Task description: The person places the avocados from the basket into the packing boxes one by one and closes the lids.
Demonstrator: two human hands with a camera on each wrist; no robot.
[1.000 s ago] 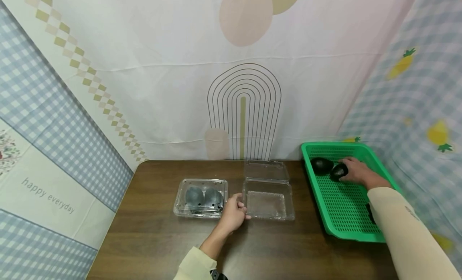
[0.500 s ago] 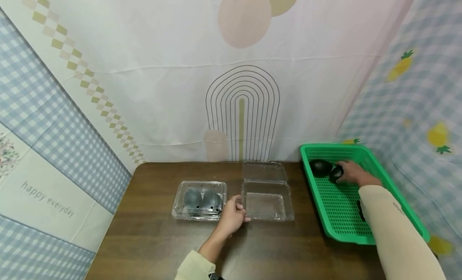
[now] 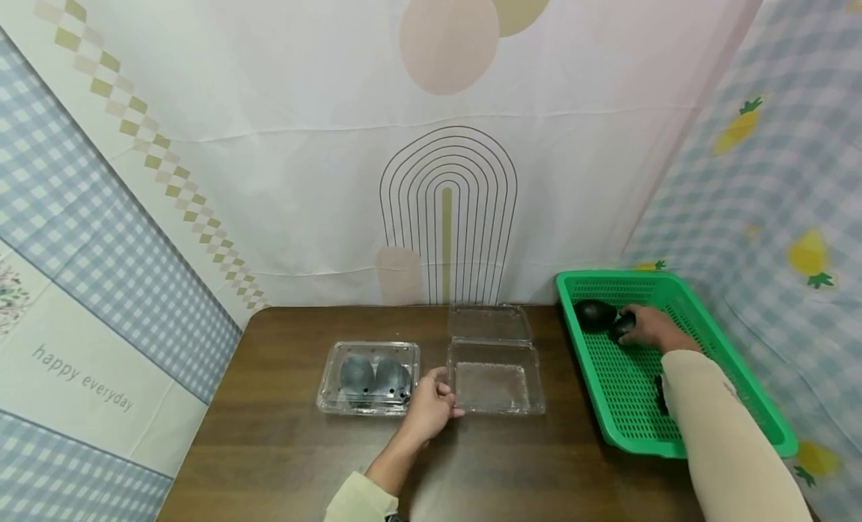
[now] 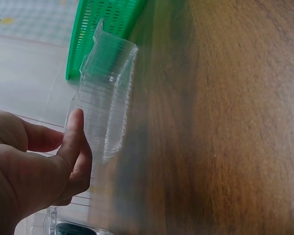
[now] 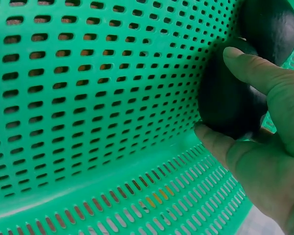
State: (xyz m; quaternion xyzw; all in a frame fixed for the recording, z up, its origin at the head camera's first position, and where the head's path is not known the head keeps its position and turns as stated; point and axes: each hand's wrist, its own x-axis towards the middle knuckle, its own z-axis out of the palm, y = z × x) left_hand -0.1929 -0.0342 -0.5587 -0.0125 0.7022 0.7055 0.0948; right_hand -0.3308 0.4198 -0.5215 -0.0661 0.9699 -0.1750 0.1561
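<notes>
In the head view the right hand (image 3: 649, 327) grips a dark avocado-like fruit (image 3: 623, 326) inside the green basket (image 3: 640, 449). The right wrist view shows thumb and fingers round that fruit (image 5: 228, 93), with a second dark fruit (image 5: 270, 29) touching it. The left hand (image 3: 431, 408) is at the left edge of an open clear plastic box (image 3: 494, 387), whose lid (image 3: 490, 324) lies folded back. In the left wrist view the thumb and fingers of the left hand (image 4: 44, 166) pinch the rim of the box (image 4: 100, 98).
A closed clear box (image 3: 330, 387) with two dark round fruits (image 3: 357, 374) stands left of the left hand on the brown table (image 3: 283, 447). Another dark thing (image 3: 661, 395) in the basket is partly hidden by the right sleeve. Patterned cloths (image 3: 323, 185) hang behind and at both sides.
The right hand has shifted slightly left with its fingers round the fruit, and the right forearm has moved left. The left hand keeps its place at the box. The head view has shifted slightly.
</notes>
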